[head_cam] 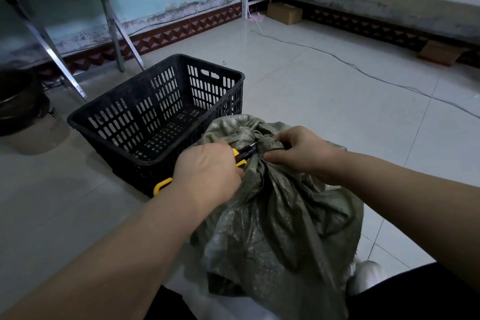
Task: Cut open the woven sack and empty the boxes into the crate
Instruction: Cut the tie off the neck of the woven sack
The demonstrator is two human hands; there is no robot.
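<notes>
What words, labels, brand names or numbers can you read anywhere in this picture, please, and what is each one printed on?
No text can be read here.
Utility knife in the left hand: faint marks near the blade end, too small and blurred to read.
Woven sack, black crate: no print visible.
Cardboard boxes by the wall: no label legible.
</notes>
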